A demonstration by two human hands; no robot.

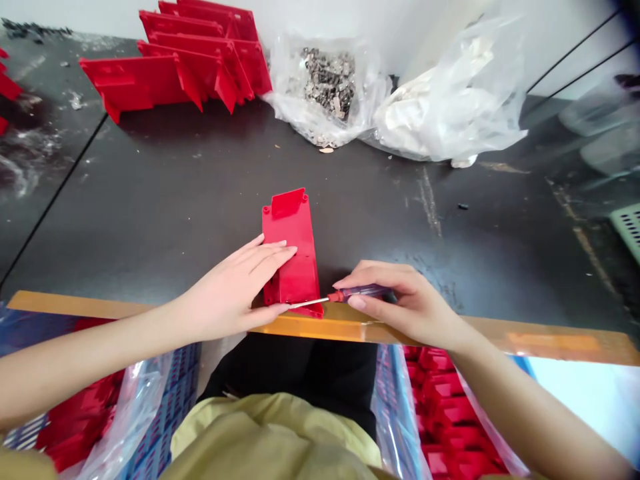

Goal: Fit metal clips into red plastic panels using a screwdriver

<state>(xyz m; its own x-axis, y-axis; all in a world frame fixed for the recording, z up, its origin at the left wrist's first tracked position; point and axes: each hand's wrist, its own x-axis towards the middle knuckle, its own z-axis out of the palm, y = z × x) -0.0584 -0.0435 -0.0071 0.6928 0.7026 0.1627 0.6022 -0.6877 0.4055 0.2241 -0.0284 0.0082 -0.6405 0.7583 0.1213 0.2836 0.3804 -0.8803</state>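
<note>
Red piece under one hand

Head view: the left hand presses, fingers a bit apart, on the red piece at the table's near edge. The right hand pinches the screwdriver, its tip at that piece.

Left palm conceals part of the red panel. Left frame edge truncates red parts; right edge crops the green basket. Bagged white contents appear indistinct, possibly wrapped.
</note>
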